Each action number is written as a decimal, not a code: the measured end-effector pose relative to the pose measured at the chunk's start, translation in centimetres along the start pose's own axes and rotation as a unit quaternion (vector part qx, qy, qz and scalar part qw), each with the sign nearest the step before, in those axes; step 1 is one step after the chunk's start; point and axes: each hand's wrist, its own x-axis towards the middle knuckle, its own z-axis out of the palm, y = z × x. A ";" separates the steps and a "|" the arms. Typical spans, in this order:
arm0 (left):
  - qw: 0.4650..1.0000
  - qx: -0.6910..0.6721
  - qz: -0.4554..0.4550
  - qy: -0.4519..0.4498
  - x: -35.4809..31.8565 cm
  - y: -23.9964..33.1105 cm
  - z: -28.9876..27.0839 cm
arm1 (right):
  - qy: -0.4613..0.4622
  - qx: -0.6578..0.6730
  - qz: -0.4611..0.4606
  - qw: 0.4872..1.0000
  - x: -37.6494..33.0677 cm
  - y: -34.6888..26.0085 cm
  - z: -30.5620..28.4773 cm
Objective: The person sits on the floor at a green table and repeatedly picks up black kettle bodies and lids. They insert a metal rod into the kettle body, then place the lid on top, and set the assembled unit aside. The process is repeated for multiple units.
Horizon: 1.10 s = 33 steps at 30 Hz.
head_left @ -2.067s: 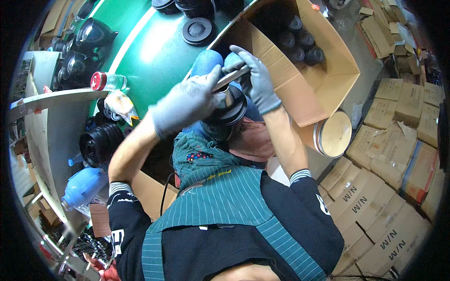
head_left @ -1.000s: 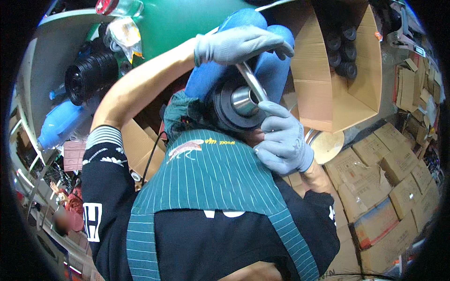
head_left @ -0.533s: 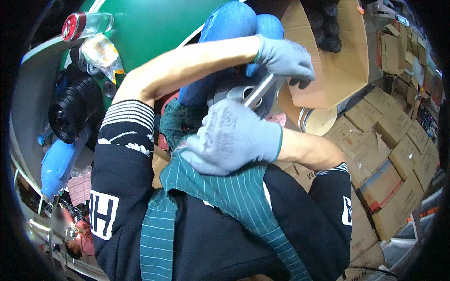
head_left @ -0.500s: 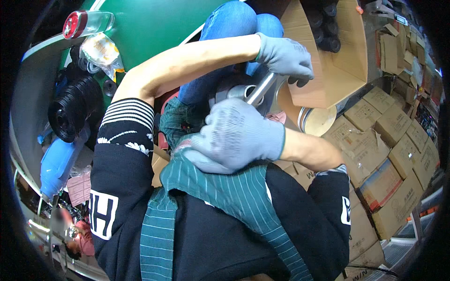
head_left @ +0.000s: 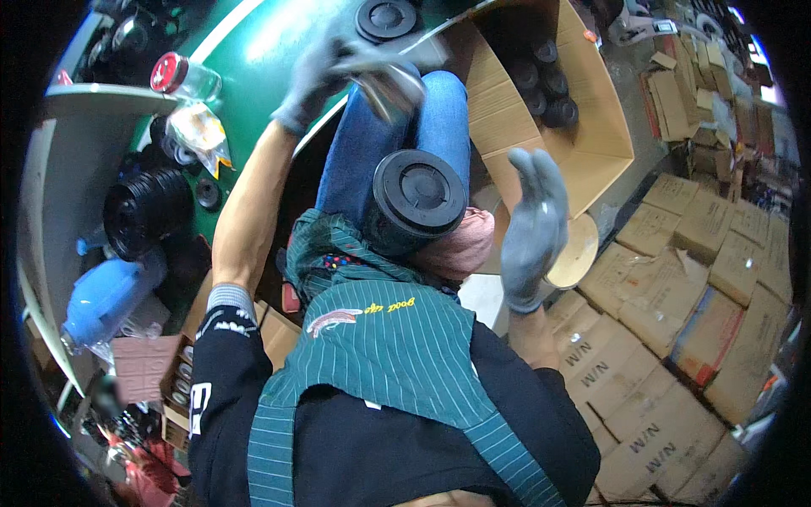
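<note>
My left hand (head_left: 317,84), in a grey glove, is up over the near edge of the green table. Its fingers are closed round a shiny metal tool (head_left: 389,89), which motion smears so its exact kind is unclear. My right hand (head_left: 537,228), gloved alike, is held up on the right with fingers stretched out and nothing in it. Between my thighs stands a black cylindrical piece (head_left: 418,190) with a round, disc-like top; neither hand touches it. Beside it, toward my right hand, lies a bunched pink cloth (head_left: 460,245).
On the green table (head_left: 258,59) are a black round part (head_left: 386,19) and a red-lidded clear jar (head_left: 186,76). Stacked black discs (head_left: 148,207) stand at left. An open carton (head_left: 591,160) with black parts is at right, near many closed cartons (head_left: 667,414).
My left hand has swung from the right, beside the carton, to the upper left with the metal tool. My right hand has left my lap, moved right and opened, uncovering the black piece.
</note>
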 end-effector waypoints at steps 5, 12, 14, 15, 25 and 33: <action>0.972 -0.052 -0.156 0.171 -8.6 0.5 -7.3 | -0.006 0.178 0.192 0.965 -4.2 5.8 -0.5; 0.819 0.465 -0.139 0.305 -11.6 -3.1 -7.9 | -0.185 -0.251 0.010 0.950 -3.4 5.0 1.5; 0.802 0.472 -0.201 0.307 -11.5 -2.2 -6.5 | -0.186 -0.275 0.012 0.943 -2.9 3.6 2.5; 0.796 0.482 -0.205 0.303 -11.6 -2.0 -6.6 | -0.180 -0.265 0.018 0.947 -2.8 3.9 2.7; 0.775 0.531 0.125 0.319 -16.7 0.6 -2.0 | 0.011 -0.038 -0.009 0.999 -0.6 2.9 1.4; 0.732 0.583 0.347 0.058 -17.7 3.0 6.6 | 0.041 0.572 0.287 0.768 3.2 9.1 2.8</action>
